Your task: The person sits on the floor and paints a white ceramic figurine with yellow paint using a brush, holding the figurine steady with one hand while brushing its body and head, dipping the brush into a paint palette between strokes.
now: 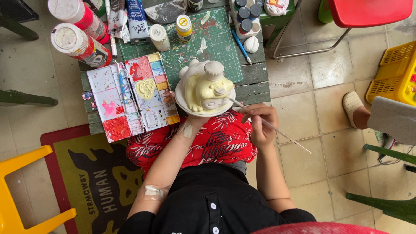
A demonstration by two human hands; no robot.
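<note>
Plaster figure [203, 86] painted pale yellow, raised over the lap at the near edge of a low table [255, 84].

The figure stands on a white base, cupped from beneath by the left hand [184, 115], which is mostly hidden; the hold appears to tilt the face toward the painter. The right hand [260, 123] is closed in a pencil grip on a thin brush [268, 125], tip touching the figure's front. Just left, within reach, an open palette [130, 95] shows red, pink and pale yellow wells. Beyond it lies a green cutting mat [216, 39] smeared with paint. Two white-capped bottles [80, 30] with red labels lie tilted at far left; a blue tube [136, 17] and small white jars [171, 32] stand along the mat's far edge.
</note>
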